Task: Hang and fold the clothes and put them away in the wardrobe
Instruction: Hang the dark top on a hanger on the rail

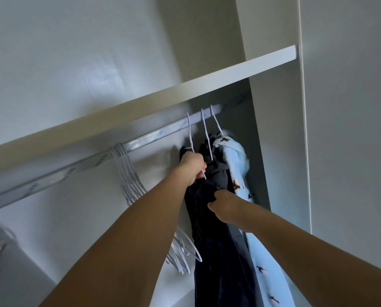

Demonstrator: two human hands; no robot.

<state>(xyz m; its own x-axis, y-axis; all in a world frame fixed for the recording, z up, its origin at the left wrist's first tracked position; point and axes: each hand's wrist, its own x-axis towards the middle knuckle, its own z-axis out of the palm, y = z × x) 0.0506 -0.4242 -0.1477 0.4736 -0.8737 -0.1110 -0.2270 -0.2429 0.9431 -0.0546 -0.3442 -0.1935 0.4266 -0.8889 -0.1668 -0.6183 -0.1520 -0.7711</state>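
1. Now the dark garment (209, 218) hangs from the wardrobe rail (140, 142), on the leftmost of three white wire hangers hooked there, just beside a second dark piece and a pale blue printed garment (238, 165)
2. My left hand (193, 166) is curled round that white hanger (190, 131) below its hook; my right hand (226, 206) pinches a fold of the dark cloth
3. I judge the hook should sit fully over the rail, and the cloth be tugged straight before I let go
4. The rail is ribbed metal with printed lettering; the dark fabric looks heavy and limp, the blue soft
5. Spare hangers (127, 173) bunch further left under the white shelf (185, 89)
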